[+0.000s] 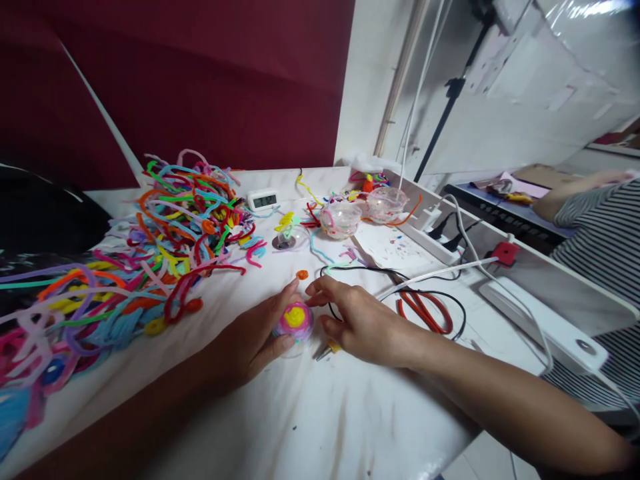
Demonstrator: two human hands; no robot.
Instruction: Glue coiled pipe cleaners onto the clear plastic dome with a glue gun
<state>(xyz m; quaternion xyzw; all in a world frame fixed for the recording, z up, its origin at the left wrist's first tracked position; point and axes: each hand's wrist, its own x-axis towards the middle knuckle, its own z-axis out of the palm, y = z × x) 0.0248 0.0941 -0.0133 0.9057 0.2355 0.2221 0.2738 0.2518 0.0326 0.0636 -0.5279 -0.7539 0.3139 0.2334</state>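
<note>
Ball (296, 317) sits over marbled table (310, 417), maroon backdrop (225, 87) behind.

Bare forearms (465, 387) and bare hands (357, 325)

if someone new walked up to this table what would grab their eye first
Probably the big tangled heap of bright fuzzy strips on the left of the table. Next, the round pink-and-yellow piece near the middle, with the left hand around it and the right hand close beside it. Behind the table, a large dark red sheet spans the upper left.
</note>
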